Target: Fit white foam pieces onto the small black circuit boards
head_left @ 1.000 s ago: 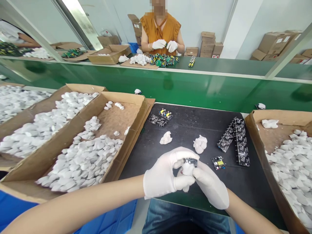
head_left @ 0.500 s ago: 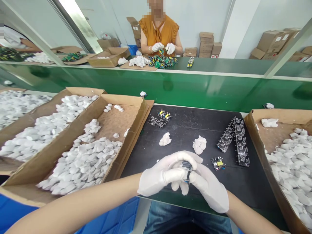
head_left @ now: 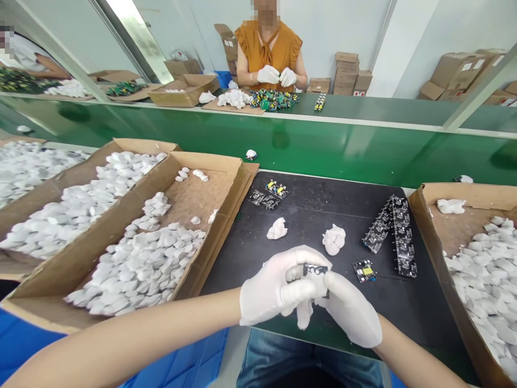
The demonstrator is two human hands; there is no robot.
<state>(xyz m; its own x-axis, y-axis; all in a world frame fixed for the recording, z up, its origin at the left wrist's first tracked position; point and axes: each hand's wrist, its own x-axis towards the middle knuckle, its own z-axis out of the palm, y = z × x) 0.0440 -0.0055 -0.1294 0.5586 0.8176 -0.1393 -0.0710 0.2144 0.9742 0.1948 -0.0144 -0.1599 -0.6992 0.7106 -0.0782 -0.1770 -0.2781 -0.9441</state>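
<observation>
While the board (head_left: pixel 315 268) is clamped between the fingers of the left hand (head_left: pixel 274 285) and right hand (head_left: pixel 352 311), it could be flexed by uneven pressure. The white lump (head_left: pixel 318 283) against it, partly finger-covered, could be dislodged by finger drag. Right of the fingers, a loose board (head_left: pixel 364 270) could be knocked by a wide swing.

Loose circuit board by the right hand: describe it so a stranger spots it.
On the black mat between the cardboard trays, just beyond the right hand, lies one small circuit board. Its yellow block faces up; the dark strips beyond show none.
</observation>
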